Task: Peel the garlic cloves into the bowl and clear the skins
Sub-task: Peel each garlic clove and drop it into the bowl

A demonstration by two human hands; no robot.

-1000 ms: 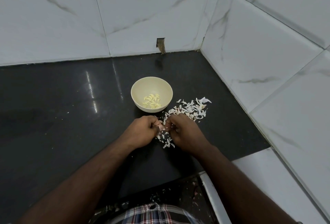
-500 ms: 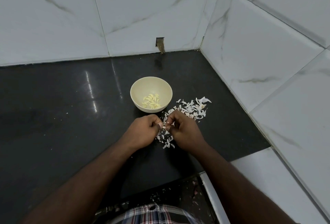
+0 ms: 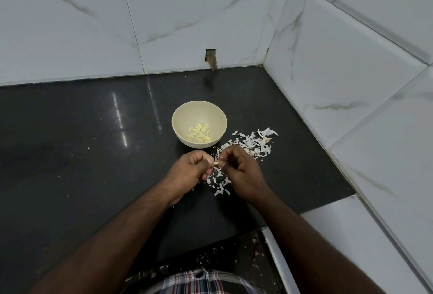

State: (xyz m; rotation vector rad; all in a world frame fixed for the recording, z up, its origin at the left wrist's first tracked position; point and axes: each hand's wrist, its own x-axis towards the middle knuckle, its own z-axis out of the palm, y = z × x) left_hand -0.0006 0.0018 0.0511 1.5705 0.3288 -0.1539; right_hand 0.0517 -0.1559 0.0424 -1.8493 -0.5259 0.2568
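Note:
A cream bowl (image 3: 178,115) stands on the black counter and holds several peeled garlic cloves (image 3: 200,133). Just in front of it, my left hand (image 3: 189,172) and my right hand (image 3: 241,172) meet above the counter. Between their fingertips they pinch one small garlic clove (image 3: 215,164). White garlic skins (image 3: 253,143) lie scattered to the right of the bowl and under my hands, down to about (image 3: 220,190).
The black counter (image 3: 82,153) runs left and ends at white tiled walls behind and to the right. A small cut-out (image 3: 210,58) sits in the back wall. A white ledge (image 3: 339,235) lies at lower right. Skin bits dot the counter's front edge.
My hands have risen slightly and drawn a little apart, so the clove now shows between the fingertips. The bowl and skins have not moved.

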